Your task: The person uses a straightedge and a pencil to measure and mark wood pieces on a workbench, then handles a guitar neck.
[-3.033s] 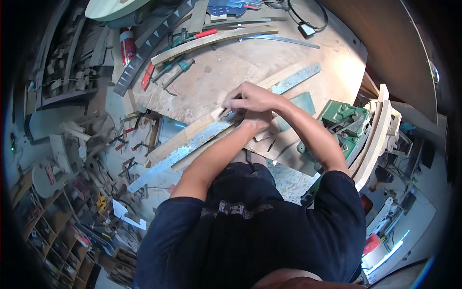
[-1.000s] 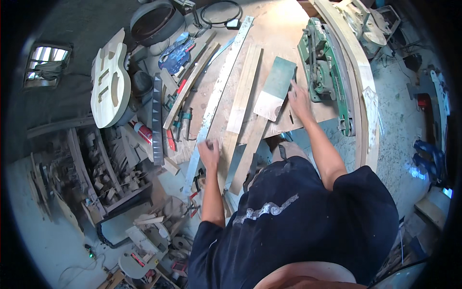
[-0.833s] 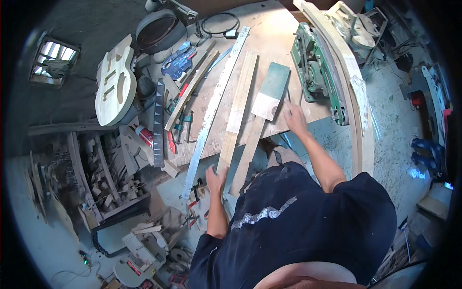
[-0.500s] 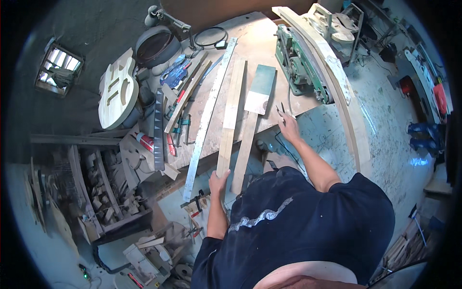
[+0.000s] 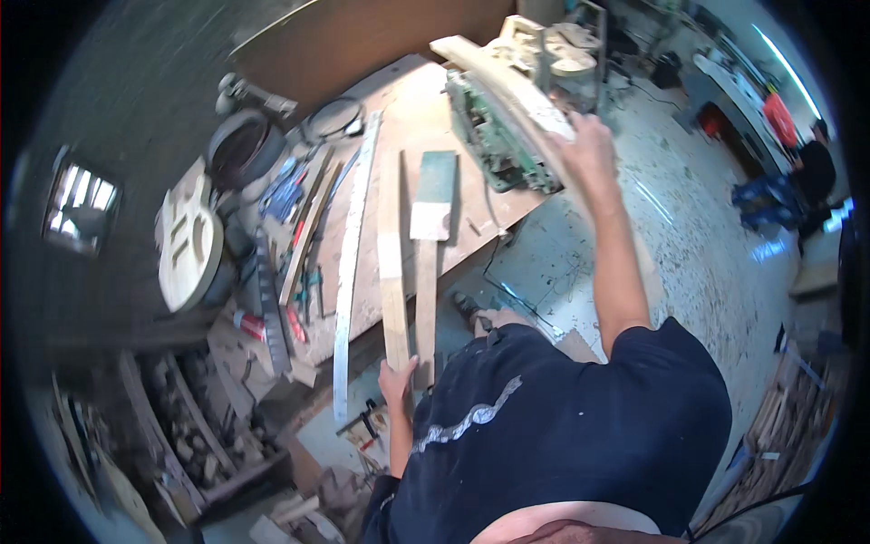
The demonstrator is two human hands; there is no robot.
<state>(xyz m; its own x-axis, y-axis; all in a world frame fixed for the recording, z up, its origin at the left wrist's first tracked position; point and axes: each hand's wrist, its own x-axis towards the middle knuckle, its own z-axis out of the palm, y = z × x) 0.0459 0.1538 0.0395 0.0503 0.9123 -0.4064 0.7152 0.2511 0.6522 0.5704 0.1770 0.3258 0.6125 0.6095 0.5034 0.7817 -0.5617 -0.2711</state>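
Observation:
My left hand (image 5: 397,381) grips the lower end of a long pale wood strip (image 5: 391,263) that lies along the bench. My right hand (image 5: 589,145), slightly blurred, is at the long pale board (image 5: 507,77) over the green sanding machine (image 5: 485,136), fingers curled round its edge. Left of the strip lies a long metal straightedge (image 5: 353,272). Right of it is a narrow wood piece (image 5: 425,308) with a wider green-and-pale paddle-shaped piece (image 5: 435,186) at its far end.
Clamps (image 5: 313,290), blue tools (image 5: 276,190) and a guitar body blank (image 5: 190,263) crowd the bench's (image 5: 399,109) left. A wood scrap bin (image 5: 190,426) is below left. A lit floor (image 5: 689,254) lies right, where another person in dark clothing (image 5: 811,172) is at the far side.
My right hand has moved from beside the paddle piece, up and right onto the long board. My left hand has moved down to grip the strip's end. The view has swung right.

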